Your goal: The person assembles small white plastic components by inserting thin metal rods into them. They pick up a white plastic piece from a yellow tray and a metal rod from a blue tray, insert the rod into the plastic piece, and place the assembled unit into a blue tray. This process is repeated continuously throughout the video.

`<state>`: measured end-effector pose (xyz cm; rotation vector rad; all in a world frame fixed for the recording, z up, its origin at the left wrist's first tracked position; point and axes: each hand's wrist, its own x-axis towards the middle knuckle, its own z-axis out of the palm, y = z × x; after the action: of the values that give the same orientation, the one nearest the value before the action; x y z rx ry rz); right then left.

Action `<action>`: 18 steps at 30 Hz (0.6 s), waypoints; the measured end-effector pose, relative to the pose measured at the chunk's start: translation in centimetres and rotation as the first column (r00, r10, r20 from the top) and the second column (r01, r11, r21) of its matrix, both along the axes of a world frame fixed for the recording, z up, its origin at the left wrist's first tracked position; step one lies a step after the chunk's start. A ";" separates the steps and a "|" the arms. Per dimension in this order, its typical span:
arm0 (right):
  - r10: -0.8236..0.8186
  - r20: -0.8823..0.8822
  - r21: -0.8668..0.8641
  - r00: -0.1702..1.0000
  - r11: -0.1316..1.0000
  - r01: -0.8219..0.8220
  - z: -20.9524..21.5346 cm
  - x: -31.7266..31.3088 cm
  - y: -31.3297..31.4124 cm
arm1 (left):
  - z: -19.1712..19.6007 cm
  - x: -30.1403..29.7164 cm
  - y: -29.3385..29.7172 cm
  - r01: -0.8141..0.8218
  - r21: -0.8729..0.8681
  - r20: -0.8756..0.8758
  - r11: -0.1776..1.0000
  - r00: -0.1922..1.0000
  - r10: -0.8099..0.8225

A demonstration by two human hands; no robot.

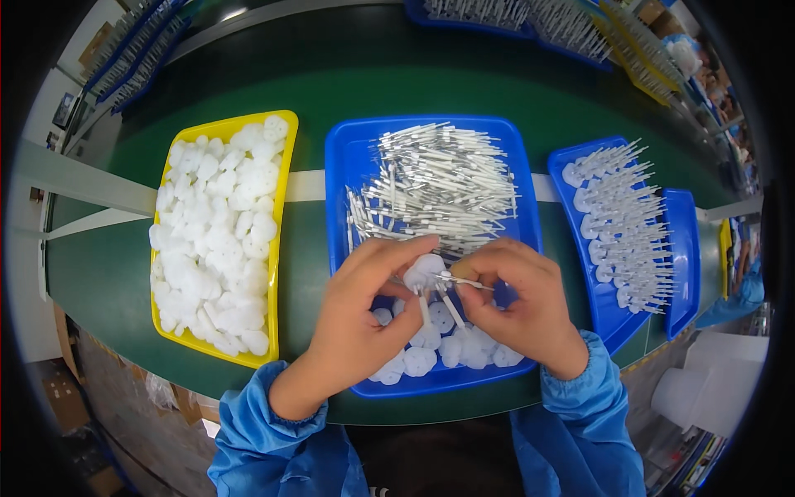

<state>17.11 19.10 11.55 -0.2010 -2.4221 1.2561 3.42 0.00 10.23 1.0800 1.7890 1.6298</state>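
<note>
My left hand (360,319) pinches a white flower-shaped plastic disc (423,272) that has two thin rods hanging from it. My right hand (522,302) holds a thin white-and-silver rod (465,282) with its tip against the disc. Both hands hover over the front of the middle blue tray (339,166). That tray holds a heap of loose rods (439,186) at the back and several white discs (451,352) at the front.
A yellow tray (284,149) full of white discs (215,236) lies to the left. To the right, a blue tray (600,298) holds finished disc-and-rod pieces (625,228). All rest on a green belt (331,74). More trays of rods stand at the far edge (530,21).
</note>
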 end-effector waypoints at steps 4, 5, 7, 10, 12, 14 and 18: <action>-0.013 0.033 -0.026 0.999 1.000 0.014 -0.1 0.6 -0.1 | 0.0 0.1 0.0 -0.052 0.011 0.025 0.999 0.998 0.051; -0.019 0.030 -0.022 0.999 1.000 0.020 0.0 0.6 -0.1 | 0.0 0.1 -0.1 -0.064 0.011 0.023 0.998 0.998 0.064; -0.031 0.027 -0.012 0.999 0.999 0.031 0.2 0.5 -0.3 | -0.1 0.1 -0.1 -0.089 0.014 0.021 0.996 0.996 0.089; -0.039 0.065 -0.005 0.997 0.999 0.040 0.6 0.6 -0.3 | 0.0 0.1 0.1 -0.128 0.024 0.063 0.991 0.990 0.126; -0.041 0.103 0.005 0.994 0.999 0.041 0.7 0.8 -0.2 | -0.2 0.1 0.1 -0.137 0.037 0.069 0.990 0.988 0.135; -0.044 0.120 0.017 0.992 0.999 0.043 0.8 0.9 -0.2 | -0.5 0.0 0.2 -0.151 0.051 0.055 0.987 0.987 0.148; -0.044 0.107 0.016 0.993 0.999 0.043 0.8 0.9 -0.4 | -0.7 0.2 0.2 -0.173 0.074 -0.012 0.982 0.985 0.174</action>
<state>18.05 18.68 12.39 -0.3231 -2.5017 1.2384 3.57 0.23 9.53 0.9965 1.8951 1.8053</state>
